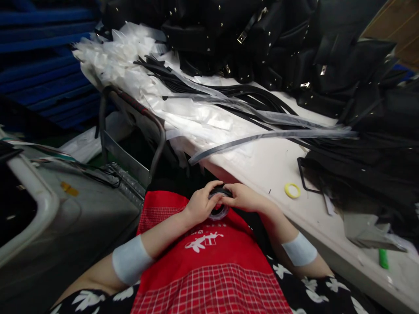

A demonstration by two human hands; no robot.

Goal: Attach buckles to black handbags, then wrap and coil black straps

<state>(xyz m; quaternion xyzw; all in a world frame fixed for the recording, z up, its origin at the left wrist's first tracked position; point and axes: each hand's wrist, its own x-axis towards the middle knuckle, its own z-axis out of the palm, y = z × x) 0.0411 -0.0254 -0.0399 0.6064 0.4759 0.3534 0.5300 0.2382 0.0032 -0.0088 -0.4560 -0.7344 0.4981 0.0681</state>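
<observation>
Both my hands meet over my lap, above a red apron (209, 257). My left hand (201, 203) and my right hand (244, 197) are both closed around a coiled black strap in a clear plastic sleeve (220, 203), rolled into a small ring. The fingers of each hand curl over the top of the coil from either side. The hands sit just in front of the white table's near edge (294, 218).
Long black straps in clear sleeves (248, 109) lie across the table beside a heap of white plastic bags (131, 69). Black bags with metal buckles (262, 39) pile at the back. A yellow tape ring (292, 190) lies close by. A grey machine (59, 226) stands left.
</observation>
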